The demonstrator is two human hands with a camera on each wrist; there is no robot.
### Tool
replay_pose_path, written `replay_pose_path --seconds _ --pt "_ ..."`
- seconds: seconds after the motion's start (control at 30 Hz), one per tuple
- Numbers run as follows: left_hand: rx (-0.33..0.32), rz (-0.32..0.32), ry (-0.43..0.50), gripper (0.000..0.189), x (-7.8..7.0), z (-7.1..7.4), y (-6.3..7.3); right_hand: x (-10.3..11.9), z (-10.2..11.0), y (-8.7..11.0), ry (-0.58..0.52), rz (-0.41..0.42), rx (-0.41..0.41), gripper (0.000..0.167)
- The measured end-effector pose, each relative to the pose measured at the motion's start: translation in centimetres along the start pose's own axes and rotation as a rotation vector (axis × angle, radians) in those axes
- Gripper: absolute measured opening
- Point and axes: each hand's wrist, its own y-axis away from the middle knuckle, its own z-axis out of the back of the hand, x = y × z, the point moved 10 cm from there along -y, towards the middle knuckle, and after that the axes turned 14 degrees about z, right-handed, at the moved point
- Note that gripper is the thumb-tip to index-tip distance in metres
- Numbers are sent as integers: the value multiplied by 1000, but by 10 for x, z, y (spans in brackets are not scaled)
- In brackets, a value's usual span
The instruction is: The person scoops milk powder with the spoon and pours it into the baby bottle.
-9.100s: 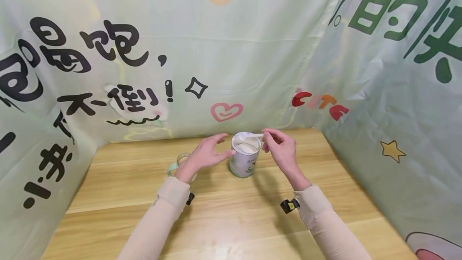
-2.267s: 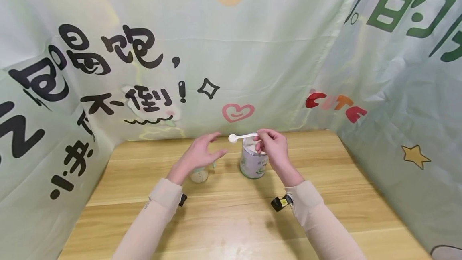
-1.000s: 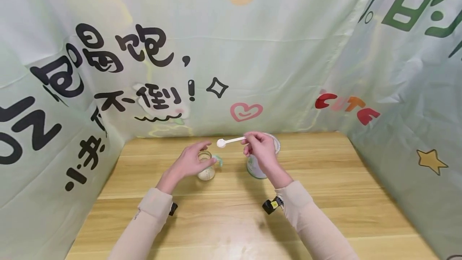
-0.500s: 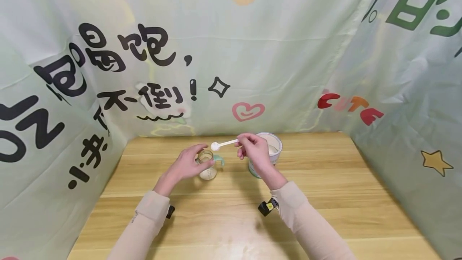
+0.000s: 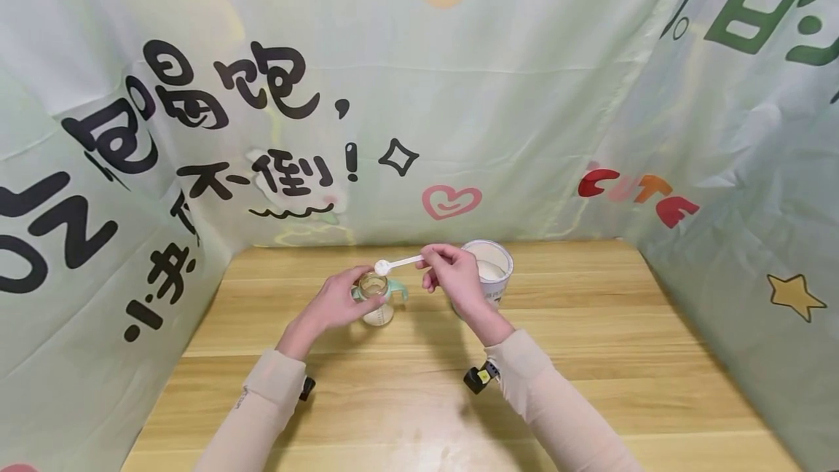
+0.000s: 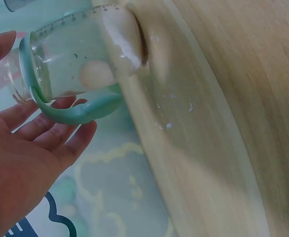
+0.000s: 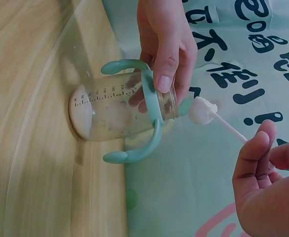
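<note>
A clear baby bottle (image 5: pixel 378 312) with a green collar and two green handles stands upright and uncapped on the table, white contents at its base. My left hand (image 5: pixel 337 301) holds it around the neck, thumb on the near side (image 7: pixel 165 81) and fingers behind. My right hand (image 5: pixel 455 275) pinches the handle end of a white measuring scoop (image 5: pixel 383 267). Heaped with white powder, the scoop's bowl (image 7: pixel 202 110) hovers just over the bottle's open mouth. Partly behind my right hand is an open milk powder tin (image 5: pixel 496 286), with pale powder visible inside.
The wooden table (image 5: pixel 393 399) ends against a pale green printed cloth (image 5: pixel 511 130) at the back and sides. Small white crumbs (image 6: pixel 169 126) lie on the wood near the bottle's base. A black strap-on camera (image 5: pixel 481 377) sits at my right wrist.
The filled scoop has come up out of the tin and travelled left to above the bottle mouth. My left hand has gone from hovering nearby to holding the bottle's neck.
</note>
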Motion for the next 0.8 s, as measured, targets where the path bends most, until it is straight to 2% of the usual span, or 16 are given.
replay_pose_path --seconds 0.37,0.8 --pt "9 48 6 70 11 -4 -2 1 -5 0 83 17 51 22" --pt "12 65 16 69 13 -5 -1 2 -9 2 125 28 77 20"
